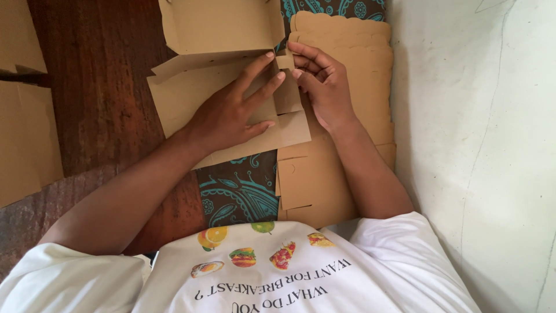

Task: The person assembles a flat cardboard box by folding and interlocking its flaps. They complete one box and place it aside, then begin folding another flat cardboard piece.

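The brown cardboard box blank (191,95) lies partly folded at the top centre of the view, over a dark wooden floor (98,75) and the edge of a patterned teal-and-brown cloth (240,194); its rear wall panel (217,23) stands raised, while the base panel lies flat beneath the hands. The left hand (229,113) rests palm-down on the base panel, fingers spread and extended, pressing the card flat; it grips nothing. The right hand (324,87) is curled, its fingertips pinching a small side flap (285,61) at the right edge of the blank; the flap stands between the fingertips of both hands.

Just beside the blank, to its right and under the right forearm, lies a stack of flat brown cardboard blanks (347,40); the top edges are scalloped, and the stack runs down toward the person's body along the cloth. Further flat brown cardboard sheets (26,139) lie at the left border of the view, well apart from the hands, on the floor. A pale plastered wall (475,116) fills the right side, touching the edge of the stack. At the bottom, a white shirt (278,272) carries a row of small coloured food pictures above dark printed lettering.
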